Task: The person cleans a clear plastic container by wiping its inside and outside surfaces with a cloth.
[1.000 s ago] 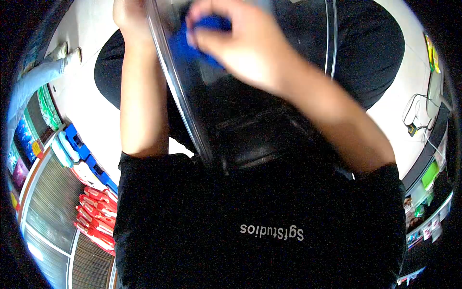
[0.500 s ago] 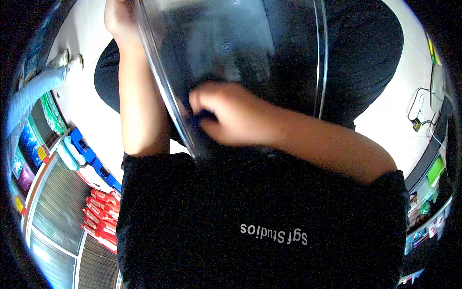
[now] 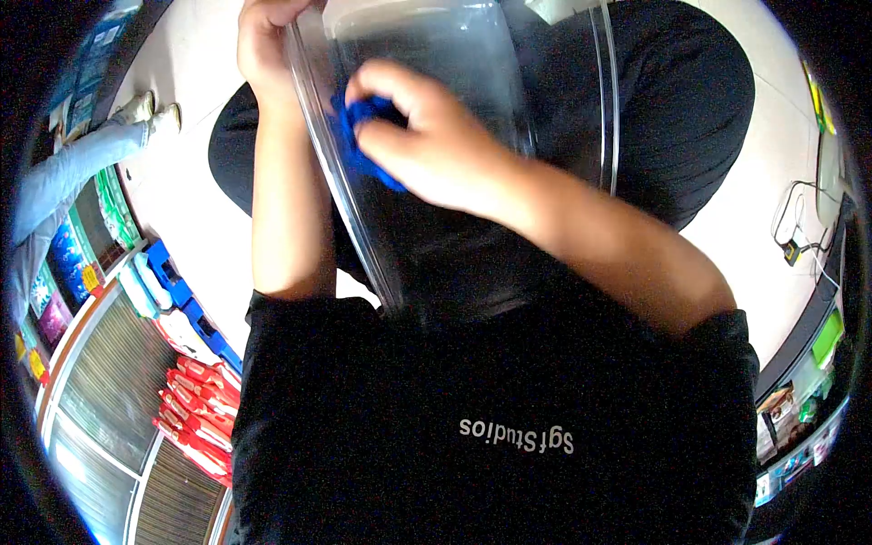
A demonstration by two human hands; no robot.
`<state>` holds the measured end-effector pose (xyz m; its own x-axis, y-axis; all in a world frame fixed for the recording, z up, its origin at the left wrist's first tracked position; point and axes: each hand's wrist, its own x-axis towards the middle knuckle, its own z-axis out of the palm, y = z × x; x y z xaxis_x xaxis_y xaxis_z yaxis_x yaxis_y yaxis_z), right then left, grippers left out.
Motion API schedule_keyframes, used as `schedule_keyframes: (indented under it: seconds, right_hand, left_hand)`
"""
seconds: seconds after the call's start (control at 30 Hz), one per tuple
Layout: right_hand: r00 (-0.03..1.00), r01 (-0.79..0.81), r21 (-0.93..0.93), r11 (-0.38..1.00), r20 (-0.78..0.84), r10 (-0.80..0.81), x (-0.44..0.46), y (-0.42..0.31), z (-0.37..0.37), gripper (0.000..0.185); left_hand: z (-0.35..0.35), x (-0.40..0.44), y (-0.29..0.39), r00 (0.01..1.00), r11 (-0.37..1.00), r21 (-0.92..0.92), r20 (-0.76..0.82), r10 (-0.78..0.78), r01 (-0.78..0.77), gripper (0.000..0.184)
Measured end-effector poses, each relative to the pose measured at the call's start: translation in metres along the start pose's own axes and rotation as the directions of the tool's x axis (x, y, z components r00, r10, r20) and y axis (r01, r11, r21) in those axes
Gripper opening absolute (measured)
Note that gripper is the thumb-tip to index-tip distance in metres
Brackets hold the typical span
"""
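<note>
A large clear plastic container point(image 3: 454, 68) lies across my lap, its opening towards me and its rim running along both sides. At the upper left, my left hand point(image 3: 269, 45) grips the container's left rim; its fingertips are partly cut off by the frame edge. My right hand point(image 3: 409, 127) is inside the container near the left wall, closed around a bunched blue cloth point(image 3: 363, 150). Part of the cloth is hidden under the fingers, and the hand is slightly blurred.
Another person's legs in light jeans point(image 3: 82, 168) are at the left. Red packages point(image 3: 200, 413) and blue plastic items point(image 3: 182, 295) line the left side by a glass-fronted cabinet point(image 3: 118, 363). A black cable with an adapter point(image 3: 792, 250) lies on the floor at the right.
My right hand has moved up along the container's left side with the blue cloth, which now shows more. The container and my left hand have shifted slightly right and down in view.
</note>
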<state>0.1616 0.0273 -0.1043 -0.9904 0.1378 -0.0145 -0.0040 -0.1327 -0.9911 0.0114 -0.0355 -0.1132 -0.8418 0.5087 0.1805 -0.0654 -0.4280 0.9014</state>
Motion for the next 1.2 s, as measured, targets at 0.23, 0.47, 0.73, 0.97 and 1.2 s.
schedule_keyframes:
  seconds: [0.23,0.47,0.73,0.97,1.2]
  right_hand:
    - [0.945,0.019,0.047,0.999,0.324,-0.033,-0.069,-0.02,0.005,0.019]
    - [0.835,-0.362,0.342,0.867,0.532,0.139,-0.064,-0.047,-0.04,0.017]
    - [0.981,-0.191,0.103,0.976,-0.011,0.193,-0.039,-0.052,-0.103,0.022]
    - [0.987,0.076,-0.291,0.954,0.158,-0.031,-0.03,-0.002,-0.072,0.03]
    - [0.819,0.393,-0.428,0.814,0.565,-0.099,-0.081,0.009,-0.031,0.029]
  left_hand:
    - [0.01,0.005,0.013,0.996,0.978,0.205,0.094,0.007,-0.027,0.05]
    - [0.002,0.009,0.019,0.989,0.987,0.122,0.119,0.086,-0.1,0.051]
    - [-0.015,0.016,0.071,0.917,0.924,-0.102,0.123,0.38,-0.369,0.052]
    - [0.014,-0.007,0.071,0.749,0.751,0.024,0.107,0.654,-0.659,0.061]
    - [0.039,-0.017,0.062,0.752,0.769,0.054,0.265,0.604,-0.637,0.057]
